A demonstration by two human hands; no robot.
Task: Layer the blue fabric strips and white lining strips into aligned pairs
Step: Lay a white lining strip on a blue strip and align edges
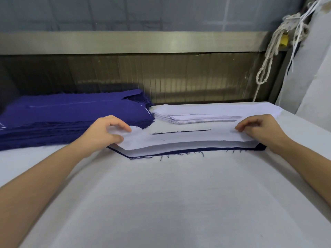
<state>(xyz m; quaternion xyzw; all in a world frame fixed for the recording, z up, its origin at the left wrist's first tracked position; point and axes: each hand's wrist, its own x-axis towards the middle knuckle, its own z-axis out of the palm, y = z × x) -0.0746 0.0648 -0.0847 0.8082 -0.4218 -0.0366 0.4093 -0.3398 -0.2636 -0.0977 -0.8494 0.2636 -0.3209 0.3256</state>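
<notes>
A white lining strip point(179, 138) lies across the middle of the table on top of a blue fabric strip point(197, 150), whose frayed edge shows along the near side and right end. My left hand point(105, 133) pinches the lining's left end between thumb and fingers. My right hand point(258, 128) holds the lining's right end with curled fingers. The lining's near edge is lifted slightly off the layer below. A thick stack of blue fabric strips point(71, 115) sits at the back left. A stack of white lining strips point(197, 117) sits behind the pair.
The work surface is a white padded table point(170, 203). A metal-framed panel point(143, 77) runs along its far edge. Knotted white cords point(268, 59) hang at the back right beside a white wall point(313, 77).
</notes>
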